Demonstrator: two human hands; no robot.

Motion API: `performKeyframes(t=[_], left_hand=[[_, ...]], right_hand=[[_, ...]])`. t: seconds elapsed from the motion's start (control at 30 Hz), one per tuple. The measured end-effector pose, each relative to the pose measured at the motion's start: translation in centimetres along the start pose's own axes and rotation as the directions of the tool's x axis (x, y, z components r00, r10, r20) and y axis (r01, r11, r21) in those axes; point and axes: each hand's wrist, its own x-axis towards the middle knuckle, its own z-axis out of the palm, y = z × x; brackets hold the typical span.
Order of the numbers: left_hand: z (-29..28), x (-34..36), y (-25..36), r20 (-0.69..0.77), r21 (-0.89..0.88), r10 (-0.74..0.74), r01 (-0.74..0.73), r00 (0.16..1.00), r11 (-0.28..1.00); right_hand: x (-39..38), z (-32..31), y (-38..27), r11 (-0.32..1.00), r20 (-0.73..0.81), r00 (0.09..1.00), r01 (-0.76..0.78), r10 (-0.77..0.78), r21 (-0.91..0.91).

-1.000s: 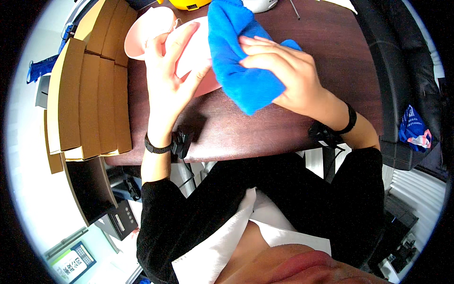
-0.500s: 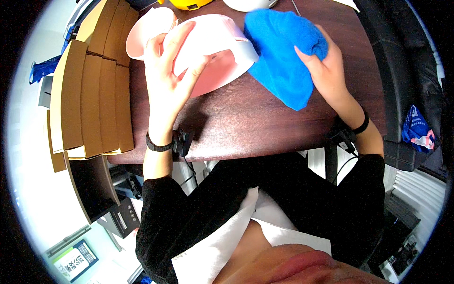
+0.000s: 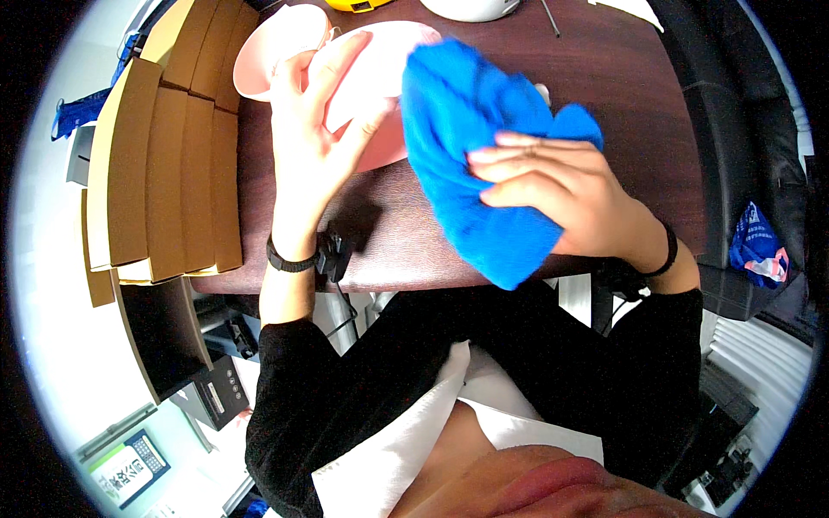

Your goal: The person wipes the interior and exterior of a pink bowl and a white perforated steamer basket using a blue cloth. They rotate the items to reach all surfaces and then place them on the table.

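A pink plastic object (image 3: pixel 380 60) lies near the table's far left side, with a rounded body, a wide flared part below and a cup-shaped part (image 3: pixel 269 53) at its left. My left hand (image 3: pixel 315 125) grips the body, thumb toward me and fingers over the far side. A bright blue cloth (image 3: pixel 462 164) hangs bunched in my right hand (image 3: pixel 566 186), whose fingers press into its folds. The cloth's left edge overlaps the right part of the pink object in view and hides it; whether they touch I cannot tell.
Cardboard boxes (image 3: pixel 160 173) stand in a row along the left side of the dark wood table (image 3: pixel 389 250). Beyond the pink object are a yellow item (image 3: pixel 358 4) and a white rounded item (image 3: pixel 471 7). A small pale thing (image 3: pixel 543 91) shows behind the cloth. Black seating (image 3: pixel 734 129) borders the right.
My right hand has brought the blue cloth left and nearer to me, turning so its back now faces up. The left hand still holds the pink object, which has shifted slightly.
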Motion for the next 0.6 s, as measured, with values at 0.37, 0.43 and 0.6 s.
performKeyframes(t=[0.37, 0.43, 0.6], left_hand=[[-0.2, -0.4, 0.2, -0.015, 0.063, -0.018, 0.018, 1.000, 0.998], [-0.1, -0.3, 0.4, -0.070, 0.015, -0.030, 0.032, 0.997, 0.999], [-0.1, -0.6, 0.2, -0.038, 0.050, -0.060, 0.062, 0.997, 0.997]], right_hand=[[-1.0, -5.2, 3.5, 0.910, -0.486, 0.783, -0.410, 0.388, 0.067], [0.2, -4.6, 5.2, 0.889, -0.481, 0.799, -0.451, 0.361, -0.082], [7.4, -0.7, 6.6, 0.985, -0.308, 0.943, -0.082, 0.126, 0.149]])
